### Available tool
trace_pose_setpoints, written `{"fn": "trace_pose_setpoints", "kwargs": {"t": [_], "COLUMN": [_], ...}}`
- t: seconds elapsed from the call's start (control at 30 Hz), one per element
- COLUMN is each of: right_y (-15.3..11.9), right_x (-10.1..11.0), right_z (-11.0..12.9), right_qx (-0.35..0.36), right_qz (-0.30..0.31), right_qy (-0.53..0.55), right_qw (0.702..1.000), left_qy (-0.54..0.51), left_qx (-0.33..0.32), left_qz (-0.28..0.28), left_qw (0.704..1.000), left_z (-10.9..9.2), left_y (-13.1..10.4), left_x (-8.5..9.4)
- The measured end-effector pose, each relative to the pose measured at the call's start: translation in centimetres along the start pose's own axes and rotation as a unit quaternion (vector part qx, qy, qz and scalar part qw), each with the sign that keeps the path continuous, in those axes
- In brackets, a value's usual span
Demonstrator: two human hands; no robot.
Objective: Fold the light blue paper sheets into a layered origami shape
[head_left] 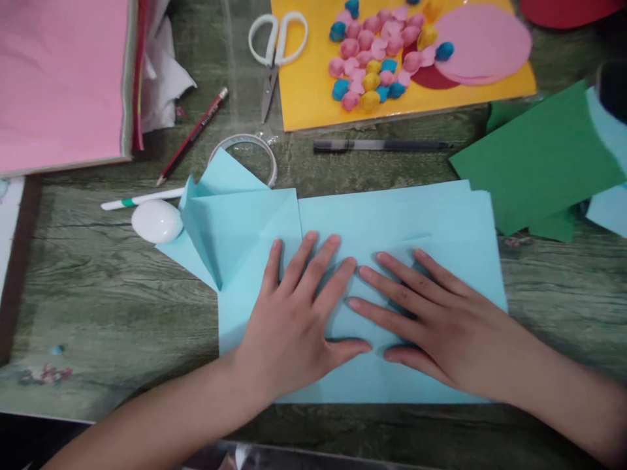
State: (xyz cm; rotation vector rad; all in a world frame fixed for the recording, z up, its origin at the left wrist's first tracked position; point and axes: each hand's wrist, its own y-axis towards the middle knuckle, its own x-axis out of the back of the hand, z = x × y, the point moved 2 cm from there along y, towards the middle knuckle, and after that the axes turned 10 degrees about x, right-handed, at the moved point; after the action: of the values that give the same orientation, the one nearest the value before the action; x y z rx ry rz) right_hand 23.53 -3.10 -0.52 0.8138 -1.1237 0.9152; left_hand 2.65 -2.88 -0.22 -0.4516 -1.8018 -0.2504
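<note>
Light blue paper sheets lie on the table, with folded blue paper over their upper left part. My left hand rests palm down on the sheets with its fingers spread. To its right, my right hand also lies flat on the blue paper, fingers apart and pointing left. The two hands are close together but do not touch. Neither one grips anything. A white egg-shaped object sits at the left edge of the folded paper.
Beyond the paper are a tape roll, pencil, scissors, black pen and yellow sheet with small coloured pieces. Green paper lies right; a pink paper stack is upper left. A white stick lies near the egg-shaped object.
</note>
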Motion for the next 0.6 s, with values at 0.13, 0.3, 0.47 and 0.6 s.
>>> {"fn": "trace_pose_setpoints", "kwargs": {"t": [0.13,0.3,0.47,0.6], "right_y": [0.01,0.0,-0.04,0.02], "right_x": [0.01,-0.05,-0.06,-0.05], "right_z": [0.0,0.02,0.05,0.03], "right_qx": [-0.001,-0.001,0.0,0.001], "right_qz": [-0.005,-0.004,-0.002,-0.003], "right_qy": [-0.001,0.003,0.0,-0.003], "right_qw": [1.0,1.0,1.0,1.0], "left_qy": [0.0,0.0,-0.002,-0.006], "left_qx": [0.002,0.003,0.004,0.004], "left_qz": [0.001,0.003,0.001,0.0], "left_qw": [1.0,1.0,1.0,1.0], "left_z": [0.0,-0.05,-0.1,-0.12], "left_y": [0.01,0.04,-0.02,0.0], "left_x": [0.03,0.04,-0.02,0.05]}}
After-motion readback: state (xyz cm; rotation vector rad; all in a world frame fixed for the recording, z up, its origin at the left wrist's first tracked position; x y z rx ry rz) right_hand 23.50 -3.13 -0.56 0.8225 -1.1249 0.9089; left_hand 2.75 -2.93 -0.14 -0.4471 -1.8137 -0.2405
